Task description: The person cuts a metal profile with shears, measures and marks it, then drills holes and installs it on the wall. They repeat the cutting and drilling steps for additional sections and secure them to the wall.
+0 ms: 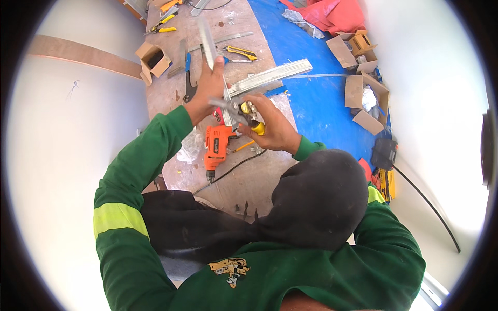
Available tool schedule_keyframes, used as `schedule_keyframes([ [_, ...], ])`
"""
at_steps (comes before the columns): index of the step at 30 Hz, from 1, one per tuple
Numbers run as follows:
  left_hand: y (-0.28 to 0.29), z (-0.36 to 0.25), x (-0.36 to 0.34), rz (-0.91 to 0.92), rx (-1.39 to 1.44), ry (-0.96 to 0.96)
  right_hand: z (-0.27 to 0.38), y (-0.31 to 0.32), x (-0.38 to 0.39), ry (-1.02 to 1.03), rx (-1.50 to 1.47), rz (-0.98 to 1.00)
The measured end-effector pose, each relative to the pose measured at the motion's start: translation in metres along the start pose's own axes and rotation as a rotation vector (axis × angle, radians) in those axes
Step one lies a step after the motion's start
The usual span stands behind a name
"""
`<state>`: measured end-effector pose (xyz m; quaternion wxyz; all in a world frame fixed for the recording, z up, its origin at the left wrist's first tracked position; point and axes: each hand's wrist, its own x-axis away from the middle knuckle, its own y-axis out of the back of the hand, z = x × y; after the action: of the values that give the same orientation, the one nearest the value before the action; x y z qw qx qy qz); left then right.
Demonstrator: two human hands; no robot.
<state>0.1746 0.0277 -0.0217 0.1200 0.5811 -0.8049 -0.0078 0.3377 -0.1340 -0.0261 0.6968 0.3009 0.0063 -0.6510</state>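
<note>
Left hand [207,88] grips thin metal strip [208,45]; right hand [272,124] clasps yellow-handled snips [248,115].

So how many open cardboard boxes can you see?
3. One small box sits on the workbench's left edge, one small box lies top right beside the blue sheet, and a bigger one sits below it with white stuff inside. More could be hidden.

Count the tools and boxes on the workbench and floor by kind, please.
Orange drill: 1
Yellow-handled hand tools on the bench: 3
Open cardboard boxes: 3
Tool in the right hand: 1
Metal strip in the left hand: 1
Total: 9
</note>
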Motion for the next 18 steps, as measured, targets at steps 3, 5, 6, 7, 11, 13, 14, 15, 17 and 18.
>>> schedule_keyframes([
  [3,-0.013,0.007,0.010,-0.007,-0.045,-0.060,0.005,-0.003,-0.006,0.101,0.087,0.128],
  [5,-0.018,0.012,0.015,0.041,-0.055,0.028,0.007,-0.006,-0.008,0.099,0.073,0.189],
  [6,-0.018,0.015,0.016,0.033,-0.059,0.038,0.009,-0.009,-0.009,0.116,0.062,0.215],
  [7,-0.017,0.017,0.016,0.047,-0.063,0.051,0.009,-0.009,-0.008,0.094,0.065,0.230],
  [11,-0.007,0.029,0.012,0.020,-0.072,0.043,0.010,-0.009,-0.005,0.073,0.065,0.227],
  [13,-0.005,0.037,0.010,0.030,-0.080,0.084,0.008,-0.008,-0.003,0.088,0.063,0.243],
  [14,-0.006,0.040,0.009,0.039,-0.086,0.122,0.007,-0.006,-0.001,0.076,0.082,0.267],
  [15,-0.006,0.043,0.009,0.047,-0.092,0.159,0.006,-0.006,0.000,0.065,0.102,0.292],
  [17,-0.007,0.047,0.008,0.036,-0.057,0.118,0.004,-0.004,0.005,0.047,0.132,0.275],
  [18,-0.007,0.049,0.009,0.032,-0.039,0.098,0.003,-0.005,0.008,0.037,0.142,0.232],
])
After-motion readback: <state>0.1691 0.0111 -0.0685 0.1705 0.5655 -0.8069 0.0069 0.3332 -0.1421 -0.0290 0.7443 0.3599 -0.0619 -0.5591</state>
